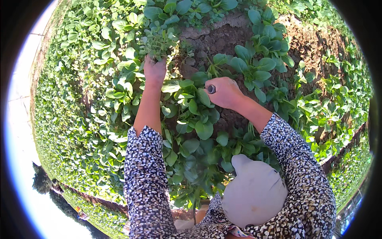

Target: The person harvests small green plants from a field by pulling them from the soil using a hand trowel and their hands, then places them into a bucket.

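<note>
My left hand (155, 71) reaches forward among the leaves, its fingers closed round a bunch of small-leaved weeds (158, 40). The leaves of the bunch fan out beyond my fingers and hide their tips. To the right of it, my right hand (227, 93) is wrapped round a tool handle (211, 89). Only the round, dark end of that handle shows at my thumb side; the rest of the tool is hidden. Broad-leaved green plants (197, 105) grow close below and between both hands. Bare brown soil (217, 42) lies just past them.
More leafy greens (254, 67) stand in a row right of my right hand. Dense low growth (79, 99) covers the left side. Dry, cloddy soil (308, 40) shows at the upper right. A smooth pale grey rounded thing (254, 193) sits near my body, between my sleeves.
</note>
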`<move>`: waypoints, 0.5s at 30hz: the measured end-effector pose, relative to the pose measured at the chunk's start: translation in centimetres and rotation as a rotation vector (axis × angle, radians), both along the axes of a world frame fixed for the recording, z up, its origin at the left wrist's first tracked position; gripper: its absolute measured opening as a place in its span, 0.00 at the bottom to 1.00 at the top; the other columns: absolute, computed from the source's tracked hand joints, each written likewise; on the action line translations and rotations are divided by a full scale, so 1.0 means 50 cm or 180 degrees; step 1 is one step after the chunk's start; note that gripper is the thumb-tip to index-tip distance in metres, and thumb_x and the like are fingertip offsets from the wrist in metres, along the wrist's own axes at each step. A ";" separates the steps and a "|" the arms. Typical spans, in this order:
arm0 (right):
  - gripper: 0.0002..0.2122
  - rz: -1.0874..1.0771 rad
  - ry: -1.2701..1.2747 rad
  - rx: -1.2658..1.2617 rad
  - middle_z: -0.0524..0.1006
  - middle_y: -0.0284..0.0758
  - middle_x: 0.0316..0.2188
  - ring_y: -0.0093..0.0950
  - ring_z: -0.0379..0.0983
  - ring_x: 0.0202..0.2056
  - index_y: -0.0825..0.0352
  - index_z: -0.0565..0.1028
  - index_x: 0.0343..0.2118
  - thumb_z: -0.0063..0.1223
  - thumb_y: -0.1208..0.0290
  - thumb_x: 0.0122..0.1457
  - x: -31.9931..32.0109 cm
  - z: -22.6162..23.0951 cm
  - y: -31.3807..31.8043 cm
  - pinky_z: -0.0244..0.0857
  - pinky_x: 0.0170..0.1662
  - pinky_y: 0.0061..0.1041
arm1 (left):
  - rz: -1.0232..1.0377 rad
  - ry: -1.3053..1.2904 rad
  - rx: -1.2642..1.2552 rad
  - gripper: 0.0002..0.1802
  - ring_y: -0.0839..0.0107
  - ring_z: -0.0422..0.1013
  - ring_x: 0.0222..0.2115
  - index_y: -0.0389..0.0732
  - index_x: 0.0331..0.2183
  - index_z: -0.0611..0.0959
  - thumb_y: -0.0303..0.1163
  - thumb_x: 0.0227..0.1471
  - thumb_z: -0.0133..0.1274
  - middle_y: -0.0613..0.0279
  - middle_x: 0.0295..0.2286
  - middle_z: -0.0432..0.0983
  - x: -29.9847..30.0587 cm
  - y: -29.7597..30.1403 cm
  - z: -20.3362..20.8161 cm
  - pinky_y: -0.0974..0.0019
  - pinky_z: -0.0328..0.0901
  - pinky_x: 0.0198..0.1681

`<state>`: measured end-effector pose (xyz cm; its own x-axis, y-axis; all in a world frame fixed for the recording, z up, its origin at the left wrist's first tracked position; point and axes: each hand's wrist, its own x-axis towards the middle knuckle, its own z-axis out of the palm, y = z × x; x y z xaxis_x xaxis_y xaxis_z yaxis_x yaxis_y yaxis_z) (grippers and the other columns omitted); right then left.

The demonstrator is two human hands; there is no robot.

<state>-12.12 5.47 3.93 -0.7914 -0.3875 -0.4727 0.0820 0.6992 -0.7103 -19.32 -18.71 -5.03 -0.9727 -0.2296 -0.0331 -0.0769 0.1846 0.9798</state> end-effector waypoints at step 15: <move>0.09 -0.0243 0.0057 -0.0170 0.76 0.39 0.23 0.44 0.73 0.30 0.63 0.76 0.23 0.52 0.62 0.50 0.030 -0.024 -0.001 0.67 0.36 0.39 | -0.1959 -0.1490 -0.3175 0.20 0.48 0.73 0.38 0.44 0.43 0.76 0.31 0.43 0.51 0.52 0.39 0.76 -0.013 0.051 0.021 0.55 0.67 0.41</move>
